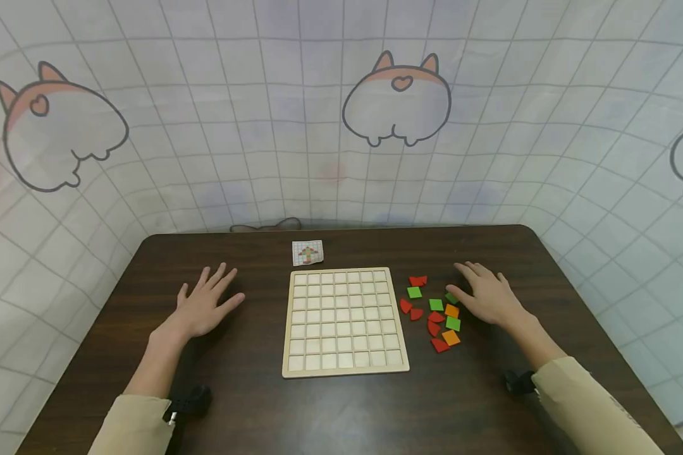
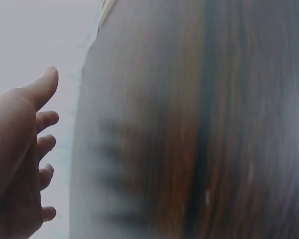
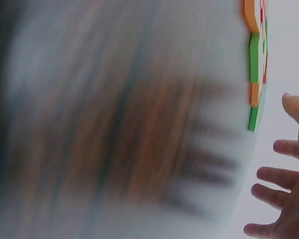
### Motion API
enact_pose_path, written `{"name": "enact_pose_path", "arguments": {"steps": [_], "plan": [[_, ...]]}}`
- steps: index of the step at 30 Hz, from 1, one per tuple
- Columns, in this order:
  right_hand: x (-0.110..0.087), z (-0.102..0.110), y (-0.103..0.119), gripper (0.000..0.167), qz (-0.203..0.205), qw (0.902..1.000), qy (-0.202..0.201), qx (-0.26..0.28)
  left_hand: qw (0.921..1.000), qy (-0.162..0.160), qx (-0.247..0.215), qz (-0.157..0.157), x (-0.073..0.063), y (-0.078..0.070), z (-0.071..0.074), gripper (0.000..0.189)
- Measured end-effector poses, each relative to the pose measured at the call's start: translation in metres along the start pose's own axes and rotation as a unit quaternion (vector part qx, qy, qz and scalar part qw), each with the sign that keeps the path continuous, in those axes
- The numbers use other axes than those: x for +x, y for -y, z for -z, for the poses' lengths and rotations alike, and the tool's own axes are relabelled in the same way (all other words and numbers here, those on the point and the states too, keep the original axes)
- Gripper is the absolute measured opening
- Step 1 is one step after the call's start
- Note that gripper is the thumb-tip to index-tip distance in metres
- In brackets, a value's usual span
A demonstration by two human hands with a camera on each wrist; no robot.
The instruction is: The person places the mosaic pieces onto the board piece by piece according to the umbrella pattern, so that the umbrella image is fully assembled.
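A pale wooden board with a grid of square cells lies at the middle of the table. To its left, my left hand is spread with straight fingers, holding nothing; the left wrist view shows its fingers apart above the dark surface. On the other side, my right hand has extended fingers and holds nothing. Its thumb overlaps a green square at the edge of a loose group of flat pieces. Among them are red quarter-round pieces, an orange square and another green square.
Behind the board lies a small card with a coloured grid picture. The dark wooden table ends at a white checked curtain with cartoon drawings. A thin cable runs along the back edge.
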State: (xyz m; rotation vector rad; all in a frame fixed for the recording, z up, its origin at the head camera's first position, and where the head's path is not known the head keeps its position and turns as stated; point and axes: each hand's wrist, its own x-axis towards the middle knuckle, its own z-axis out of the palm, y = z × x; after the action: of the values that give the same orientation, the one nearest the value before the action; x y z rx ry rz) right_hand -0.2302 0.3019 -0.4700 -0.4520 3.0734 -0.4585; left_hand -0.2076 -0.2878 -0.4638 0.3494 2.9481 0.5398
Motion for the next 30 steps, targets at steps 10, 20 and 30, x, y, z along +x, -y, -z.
{"name": "enact_pose_path", "arguments": {"steps": [10, 20, 30], "plan": [[0.012, -0.007, 0.017, 0.046, 0.041, 0.9973, -0.048, 0.039, 0.9977, -0.011, -0.028, -0.061, 0.001, -0.037, -0.007, 0.074], [0.025, -0.010, 0.030, 0.032, 0.040, 0.9927, -0.026, 0.111, 0.9894, 0.031, -0.066, -0.126, 0.000, -0.062, -0.023, 0.072], [0.038, -0.012, 0.042, 0.030, 0.027, 0.9918, -0.011, 0.125, 0.9843, 0.084, -0.086, -0.130, -0.001, -0.070, -0.029, 0.083]]}}
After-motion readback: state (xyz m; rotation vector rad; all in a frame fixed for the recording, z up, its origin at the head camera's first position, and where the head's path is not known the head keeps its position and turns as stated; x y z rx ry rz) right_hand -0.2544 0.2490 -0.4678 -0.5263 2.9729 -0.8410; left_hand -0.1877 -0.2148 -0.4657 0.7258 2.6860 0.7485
